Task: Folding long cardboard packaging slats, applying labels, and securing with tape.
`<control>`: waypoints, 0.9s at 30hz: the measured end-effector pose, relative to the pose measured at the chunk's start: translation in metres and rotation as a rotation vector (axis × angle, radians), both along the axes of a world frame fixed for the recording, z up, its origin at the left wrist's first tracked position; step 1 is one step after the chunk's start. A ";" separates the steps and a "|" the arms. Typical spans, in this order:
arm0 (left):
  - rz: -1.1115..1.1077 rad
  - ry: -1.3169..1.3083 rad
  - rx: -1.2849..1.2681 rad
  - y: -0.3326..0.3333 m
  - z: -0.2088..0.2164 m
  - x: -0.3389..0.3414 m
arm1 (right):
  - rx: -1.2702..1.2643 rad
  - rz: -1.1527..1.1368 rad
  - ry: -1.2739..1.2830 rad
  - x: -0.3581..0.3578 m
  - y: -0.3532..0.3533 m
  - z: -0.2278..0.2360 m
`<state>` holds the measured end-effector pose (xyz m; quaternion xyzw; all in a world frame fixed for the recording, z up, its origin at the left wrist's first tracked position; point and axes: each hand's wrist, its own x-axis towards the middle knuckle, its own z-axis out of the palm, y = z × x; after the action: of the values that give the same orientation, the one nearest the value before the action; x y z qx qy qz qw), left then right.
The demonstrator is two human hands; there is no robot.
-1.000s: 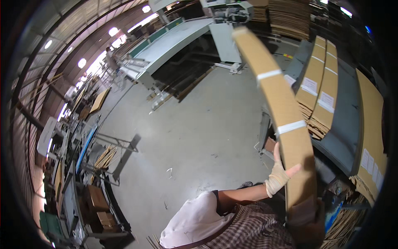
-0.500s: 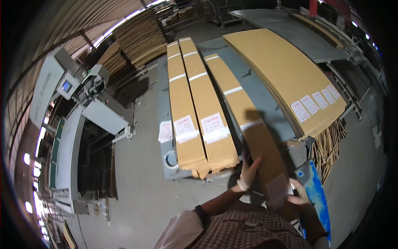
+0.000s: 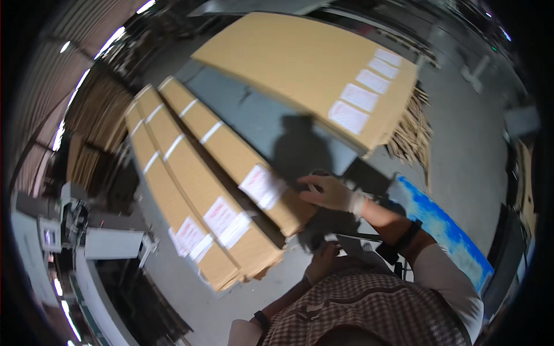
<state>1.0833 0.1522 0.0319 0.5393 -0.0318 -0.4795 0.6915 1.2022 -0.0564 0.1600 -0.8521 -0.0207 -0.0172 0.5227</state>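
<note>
Three long, narrow cardboard bundles lie side by side on the blue-grey table: the left bundle (image 3: 179, 207), the middle bundle (image 3: 199, 184) and the right bundle (image 3: 234, 153). White straps cross them, and each has white labels near its close end. My right hand (image 3: 332, 193) is raised just right of the right bundle's close end, fingers apart and curved, with no held thing visible. Close to my body, below that end, is my left hand (image 3: 323, 262); shadow and blur hide how its fingers are set.
A wide stack of cardboard sheets (image 3: 300, 55) with a row of labels lies farther right on the table (image 3: 231, 95). Thin cardboard strips (image 3: 411, 124) hang below its corner. A blue-and-white smeared panel (image 3: 444, 230) stands at my right. A machine (image 3: 112, 243) is at left.
Both hands have come off the right bundle, which now lies closer to the other two. My right hand has lifted; my left has drawn back to my body. The view has turned right.
</note>
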 end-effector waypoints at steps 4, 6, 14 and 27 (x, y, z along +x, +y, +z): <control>0.203 -0.512 -0.054 -0.097 0.030 0.050 | -0.176 -0.417 0.026 -0.129 -0.082 0.040; 0.104 -1.062 0.045 -0.153 -0.006 0.082 | -0.303 -0.623 0.207 -0.196 -0.150 0.033; 0.704 0.138 -0.115 -0.309 0.043 0.134 | -0.423 -0.510 0.730 -0.283 -0.318 -0.012; 0.968 0.208 -0.106 -0.347 0.066 0.145 | -0.438 -0.382 -0.286 0.047 -0.266 0.032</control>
<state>1.2278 -0.1952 0.0980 0.4055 0.2669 -0.1526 0.8609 1.2493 -0.3229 0.1917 -0.9218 0.0629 -0.2296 0.3061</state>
